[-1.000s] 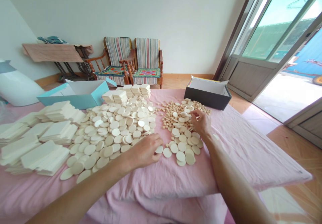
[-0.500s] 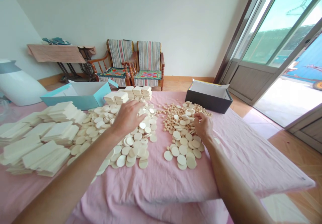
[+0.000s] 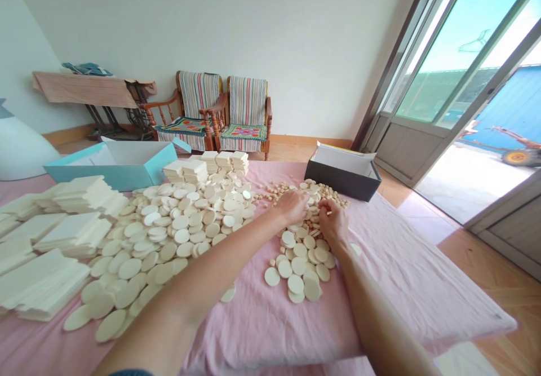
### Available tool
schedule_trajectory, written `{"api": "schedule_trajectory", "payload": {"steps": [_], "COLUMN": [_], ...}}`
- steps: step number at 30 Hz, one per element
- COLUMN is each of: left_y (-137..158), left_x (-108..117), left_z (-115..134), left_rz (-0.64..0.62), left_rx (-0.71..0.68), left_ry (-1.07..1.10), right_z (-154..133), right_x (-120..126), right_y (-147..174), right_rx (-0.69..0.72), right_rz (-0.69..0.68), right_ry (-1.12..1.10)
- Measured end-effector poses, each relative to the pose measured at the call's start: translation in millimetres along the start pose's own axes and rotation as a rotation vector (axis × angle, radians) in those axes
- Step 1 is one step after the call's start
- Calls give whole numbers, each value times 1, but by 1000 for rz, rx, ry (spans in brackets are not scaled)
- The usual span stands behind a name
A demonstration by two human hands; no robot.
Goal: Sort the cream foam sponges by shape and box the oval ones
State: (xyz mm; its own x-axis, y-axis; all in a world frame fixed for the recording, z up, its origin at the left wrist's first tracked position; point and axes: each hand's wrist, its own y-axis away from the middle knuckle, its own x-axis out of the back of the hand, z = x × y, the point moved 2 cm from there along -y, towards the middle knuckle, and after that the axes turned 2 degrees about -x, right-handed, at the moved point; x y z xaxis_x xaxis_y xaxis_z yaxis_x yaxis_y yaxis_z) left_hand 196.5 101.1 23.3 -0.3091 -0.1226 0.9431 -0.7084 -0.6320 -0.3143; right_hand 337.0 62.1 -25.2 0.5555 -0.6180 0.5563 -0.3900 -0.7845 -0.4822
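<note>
My left hand [image 3: 293, 207] reaches over the right-hand heap, its fingers curled together at the small wooden beads [image 3: 274, 193]. Whatever it may hold is hidden. Close beside it, my right hand [image 3: 333, 222] is closed in a pinch over the same heap; I cannot make out what sits between its fingertips. Pale round wooden discs [image 3: 298, 266] lie loose below both hands, partly overlapping the beads. A much larger spread of similar wooden discs [image 3: 181, 222] covers the cloth left of my left forearm.
Stacks of square wooden pieces [image 3: 76, 232] stand at the left, with smaller stacks [image 3: 217, 162] at the back. A light-blue box [image 3: 154, 164] and a black box [image 3: 344, 178] stand behind the heaps. A white jug [image 3: 23, 150] is far left. Pink cloth [image 3: 406, 274] covers the table.
My left hand has moved right, from above the large disc spread to the heap beside my right hand. My right hand stays at that heap. The view has shifted slightly.
</note>
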Motion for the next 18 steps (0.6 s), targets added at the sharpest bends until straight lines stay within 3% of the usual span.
{"api": "schedule_trajectory", "payload": {"steps": [9,13,18], "left_y": [-4,20,76], "left_x": [-1,32,91], "left_z": [-1,-24,-68], "left_rz": [53,155,238], "left_rx": [46,71,196], "left_ry": [-46,-47,-125], "right_z": [4,6,4], "right_x": [1,-1,-1], "right_y": [-2,-2,-2], "right_rx": [0,-17,1], "right_rz": [7,-10,-20], "right_ry": [8,22,43]}}
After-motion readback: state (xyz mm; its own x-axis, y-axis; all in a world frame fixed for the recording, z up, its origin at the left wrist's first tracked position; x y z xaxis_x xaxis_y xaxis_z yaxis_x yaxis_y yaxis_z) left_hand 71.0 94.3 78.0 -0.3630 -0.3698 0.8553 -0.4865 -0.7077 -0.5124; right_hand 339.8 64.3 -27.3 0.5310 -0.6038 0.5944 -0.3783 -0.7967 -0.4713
